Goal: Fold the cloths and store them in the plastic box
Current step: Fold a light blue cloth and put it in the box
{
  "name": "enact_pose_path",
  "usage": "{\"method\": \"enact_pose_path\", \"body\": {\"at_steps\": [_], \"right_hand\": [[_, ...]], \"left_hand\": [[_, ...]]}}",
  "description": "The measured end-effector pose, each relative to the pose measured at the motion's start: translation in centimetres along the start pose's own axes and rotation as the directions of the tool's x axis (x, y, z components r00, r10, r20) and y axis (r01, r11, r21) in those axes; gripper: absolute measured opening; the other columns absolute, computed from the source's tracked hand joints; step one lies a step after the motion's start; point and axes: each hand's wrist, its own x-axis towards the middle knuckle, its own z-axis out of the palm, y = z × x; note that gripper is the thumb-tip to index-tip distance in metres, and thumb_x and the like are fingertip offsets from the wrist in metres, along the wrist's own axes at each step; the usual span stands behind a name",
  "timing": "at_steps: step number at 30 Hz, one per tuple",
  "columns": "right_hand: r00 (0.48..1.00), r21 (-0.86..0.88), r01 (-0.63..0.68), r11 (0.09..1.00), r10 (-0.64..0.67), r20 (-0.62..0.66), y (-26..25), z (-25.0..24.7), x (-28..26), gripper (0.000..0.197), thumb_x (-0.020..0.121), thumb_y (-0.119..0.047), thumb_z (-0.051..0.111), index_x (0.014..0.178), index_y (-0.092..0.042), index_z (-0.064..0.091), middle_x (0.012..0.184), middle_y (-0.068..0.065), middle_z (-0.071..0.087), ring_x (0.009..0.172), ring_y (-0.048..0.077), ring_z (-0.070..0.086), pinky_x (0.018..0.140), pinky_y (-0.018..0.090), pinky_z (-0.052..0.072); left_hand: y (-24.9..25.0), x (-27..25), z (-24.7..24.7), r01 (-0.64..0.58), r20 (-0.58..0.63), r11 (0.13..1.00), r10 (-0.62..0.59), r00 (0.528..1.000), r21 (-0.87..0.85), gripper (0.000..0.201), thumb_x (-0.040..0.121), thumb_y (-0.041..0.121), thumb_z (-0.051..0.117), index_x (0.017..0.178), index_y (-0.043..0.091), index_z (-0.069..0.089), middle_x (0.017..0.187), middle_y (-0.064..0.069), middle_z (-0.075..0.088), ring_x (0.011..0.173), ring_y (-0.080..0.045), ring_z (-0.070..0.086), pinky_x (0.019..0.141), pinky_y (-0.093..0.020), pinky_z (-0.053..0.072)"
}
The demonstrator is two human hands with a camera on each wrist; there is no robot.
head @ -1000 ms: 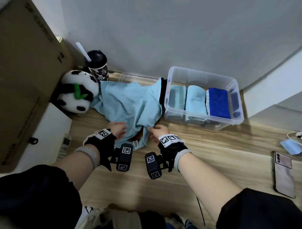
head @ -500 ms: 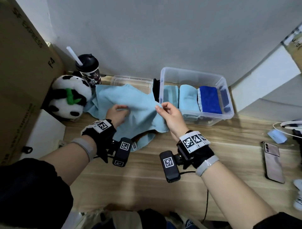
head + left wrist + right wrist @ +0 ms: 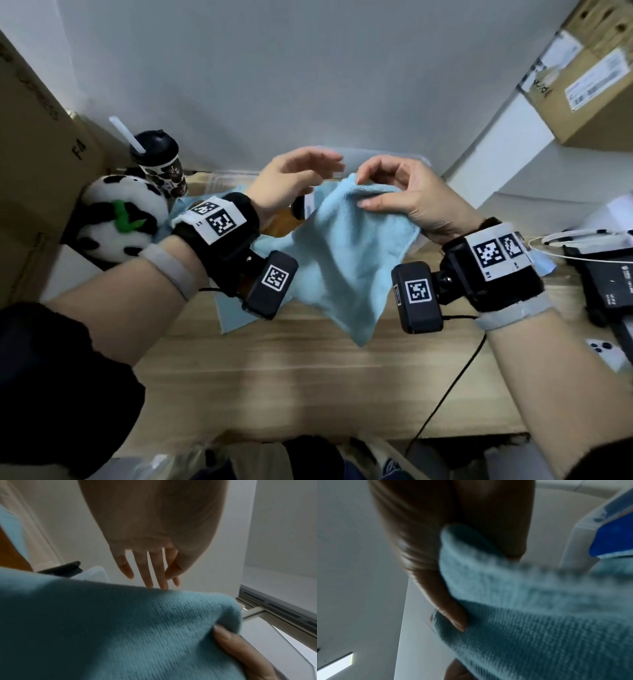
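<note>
- Hanging above the bench (image 3: 308, 370), the cloth (image 3: 352, 260) is light blue and droops to a point at its lowest corner, clear of the wood.
- The right hand (image 3: 407, 202) pinches the cloth's top corner; in the right wrist view the thumb (image 3: 452, 615) lies on the fabric, with the cloth bunched between it and the fingers.
- The left hand (image 3: 291, 185) is spread, its fingers (image 3: 147, 573) straight and slightly apart, just beside the cloth's top edge. Whether they touch it I cannot tell (the left wrist view shows the tips going down behind the fabric).
- A second light blue cloth (image 3: 236, 318) lies on the bench under the left wrist, partly hidden by the wrist camera.
- The box (image 3: 576, 536) is mostly hidden behind the hands in the head view; in the right wrist view a clear wall shows, with a dark blue cloth (image 3: 614, 539) inside.
- At the left edge of the bench sits a panda toy (image 3: 120, 216), and just behind it a dark cup (image 3: 161, 164) with a white straw.
- A cardboard carton (image 3: 30, 178) stands at far left.
- At right, on the bench, lie black devices (image 3: 609, 284) and a white cable (image 3: 561, 236).
</note>
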Motion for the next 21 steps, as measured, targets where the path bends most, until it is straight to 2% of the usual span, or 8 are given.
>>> {"method": "enact_pose_path", "body": {"at_steps": [3, 5, 7, 9, 12, 16, 18, 21], "right_hand": [[1.0, -0.079, -0.005, 0.997, 0.006, 0.012, -0.8, -1.3, -1.1, 0.036, 0.069, 0.018, 0.053, 0.079, -0.015, 0.058, 0.08, -0.012, 0.065, 0.088, 0.001, 0.061, 0.08, 0.01, 0.044], [1.0, -0.123, -0.017, 0.992, 0.018, 0.011, -1.5, -2.3, -2.0, 0.042, 0.069, 0.024, 0.044, 0.078, -0.015, 0.058, 0.075, -0.014, 0.067, 0.081, -0.003, 0.061, 0.073, 0.008, 0.043], [1.0, -0.14, -0.019, 0.99, 0.018, -0.006, -2.0, -3.3, -2.9, 0.04, 0.067, 0.02, 0.043, 0.078, -0.014, 0.059, 0.074, -0.014, 0.069, 0.079, -0.003, 0.062, 0.071, 0.007, 0.044], [0.999, -0.151, -0.016, 0.988, 0.009, -0.049, -2.4, -4.1, -3.8, 0.033, 0.064, 0.012, 0.043, 0.077, -0.014, 0.06, 0.074, -0.012, 0.07, 0.078, -0.001, 0.063, 0.072, 0.008, 0.044], [0.991, -0.114, -0.019, 0.993, 0.004, -0.131, -2.5, -5.1, -4.5, 0.026, 0.064, 0.005, 0.044, 0.073, -0.015, 0.058, 0.068, -0.012, 0.067, 0.067, -0.001, 0.059, 0.065, 0.008, 0.044], [0.984, -0.029, -0.026, 0.999, 0.021, -0.177, -2.0, -5.8, -5.2, 0.024, 0.065, 0.004, 0.049, 0.073, -0.016, 0.058, 0.071, -0.006, 0.063, 0.065, 0.004, 0.057, 0.064, 0.011, 0.045], [0.986, -0.021, -0.04, 0.999, 0.036, -0.166, -1.9, -6.2, -5.6, 0.023, 0.066, 0.003, 0.052, 0.077, -0.016, 0.059, 0.075, -0.003, 0.064, 0.069, 0.004, 0.06, 0.067, 0.011, 0.047], [0.985, -0.011, -0.063, 0.998, 0.06, -0.164, -1.8, -7.1, -6.3, 0.025, 0.067, 0.0, 0.058, 0.085, -0.017, 0.061, 0.079, -0.007, 0.07, 0.077, 0.004, 0.064, 0.073, 0.013, 0.05]], "left_hand": [[0.8, -0.8, 2.2, 0.058, 0.193, 0.997, -0.047, 0.98, -0.052, 0.046, 0.079, -0.018, 0.034, 0.095, 0.014, 0.063, 0.075, 0.006, 0.07, 0.071, -0.005, 0.065, 0.066, -0.014, 0.05], [1.0, -1.1, 3.1, 0.06, 0.261, 0.998, -0.056, 0.964, -0.007, 0.037, 0.077, -0.008, 0.045, 0.093, 0.018, 0.066, 0.085, -0.006, 0.069, 0.079, -0.015, 0.063, 0.077, -0.024, 0.051], [1.3, -1.0, 3.8, 0.023, 0.363, 0.995, -0.056, 0.93, 0.094, 0.034, 0.073, 0.0, 0.054, 0.1, 0.018, 0.064, 0.103, -0.029, 0.06, 0.094, -0.024, 0.055, 0.092, -0.041, 0.044], [1.6, -0.8, 4.4, -0.027, 0.464, 0.981, -0.067, 0.883, 0.193, 0.033, 0.069, 0.012, 0.062, 0.102, 0.02, 0.061, 0.104, -0.038, 0.054, 0.095, -0.024, 0.05, 0.095, -0.044, 0.04], [2.2, -0.9, 5.8, -0.098, 0.494, 0.96, -0.047, 0.868, 0.264, 0.018, 0.07, 0.026, 0.072, 0.082, 0.021, 0.058, 0.083, -0.016, 0.049, 0.082, -0.021, 0.046, 0.086, -0.035, 0.039], [2.1, -0.6, 7.2, -0.171, 0.448, 0.934, 0.013, 0.894, 0.314, 0.018, 0.064, 0.03, 0.073, 0.066, 0.025, 0.056, 0.096, 0.005, 0.057, 0.104, -0.01, 0.054, 0.106, -0.031, 0.04], [2.0, -0.4, 7.7, -0.166, 0.454, 0.94, 0.013, 0.891, 0.298, 0.017, 0.064, 0.027, 0.068, 0.064, 0.022, 0.052, 0.098, 0.0, 0.061, 0.096, -0.009, 0.055, 0.096, -0.027, 0.043], [1.3, -0.2, 7.9, -0.13, 0.437, 0.942, -0.02, 0.899, 0.311, 0.021, 0.07, 0.02, 0.069, 0.076, 0.019, 0.049, 0.082, -0.014, 0.06, 0.077, -0.018, 0.051, 0.072, -0.032, 0.047]]}}
